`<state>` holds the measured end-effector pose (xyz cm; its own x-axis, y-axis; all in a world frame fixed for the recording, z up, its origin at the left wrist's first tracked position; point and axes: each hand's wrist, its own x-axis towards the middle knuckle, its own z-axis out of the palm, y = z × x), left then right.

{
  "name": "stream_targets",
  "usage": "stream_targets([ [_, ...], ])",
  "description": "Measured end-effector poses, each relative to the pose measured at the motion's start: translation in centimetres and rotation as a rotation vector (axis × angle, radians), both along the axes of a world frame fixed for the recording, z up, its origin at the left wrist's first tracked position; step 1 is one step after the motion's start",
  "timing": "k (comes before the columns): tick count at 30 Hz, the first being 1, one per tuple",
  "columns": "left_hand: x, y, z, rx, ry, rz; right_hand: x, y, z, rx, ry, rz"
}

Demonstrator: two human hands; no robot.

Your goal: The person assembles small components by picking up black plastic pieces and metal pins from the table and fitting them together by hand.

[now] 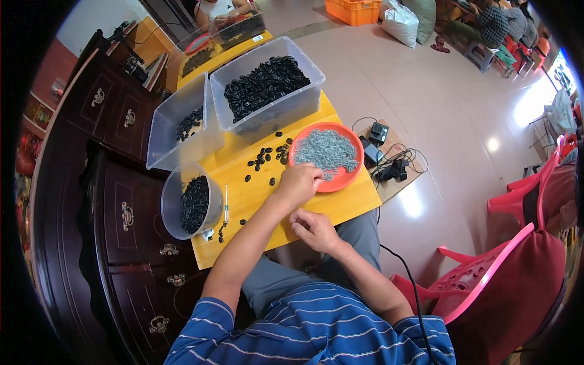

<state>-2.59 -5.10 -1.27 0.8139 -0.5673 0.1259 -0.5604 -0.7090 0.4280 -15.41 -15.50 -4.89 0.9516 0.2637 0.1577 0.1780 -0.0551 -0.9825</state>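
Note:
My left hand [299,184] is over the near rim of an orange-red round plate [359,159], its fingers curled together at the edge of a heap of small silvery-grey metal pieces [327,149]. What those fingers pinch, if anything, is too small to tell. Nearer to me, at the table's front edge, my right hand [317,231] is closed with thumb and fingers bent inward; its contents are hidden. Loose black oval pieces [260,159] lie on the yellow table [243,201] left of the plate.
Clear plastic bins [267,125] [159,137] with black pieces stand at the back. A clear round tub [216,207] is at left, beside a thin screwdriver-like tool [227,204]. Black devices and cables [389,164] lie right. A dark cabinet [140,213] borders the left; pink chairs [468,286] stand right.

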Motion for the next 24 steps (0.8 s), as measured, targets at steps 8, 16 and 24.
stream_targets([
  [8, 1.2, -0.7, 0.3, 0.153, -0.009, -0.112, 0.0, -0.3, -0.1, -0.043, 0.031, 0.057],
  [16, 0.6, -0.4, 0.0, -0.03, -0.068, -0.069, 0.1, -0.3, -0.7, -0.033, -0.004, 0.013],
  [24, -0.1, -0.2, 0.4, -0.141, -0.075, 0.035, 0.3, 0.0, -0.5, 0.122, 0.188, 0.006],
])
